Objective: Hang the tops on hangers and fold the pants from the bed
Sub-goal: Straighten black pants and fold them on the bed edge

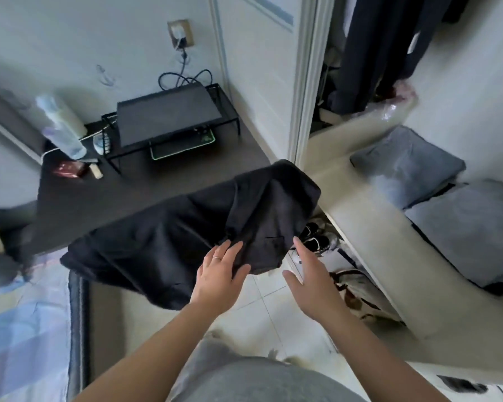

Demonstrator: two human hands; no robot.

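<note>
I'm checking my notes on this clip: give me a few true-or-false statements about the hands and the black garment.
The black garment lies draped over the corner of the dark table. True.
The left hand grips a hanger. False: its straight fingers rest on the garment.
The right hand is open and holds nothing. True.
The plastic bottle lies on the floor. False: it is on the table.
Dark clothes hang at upper right. True.
</note>
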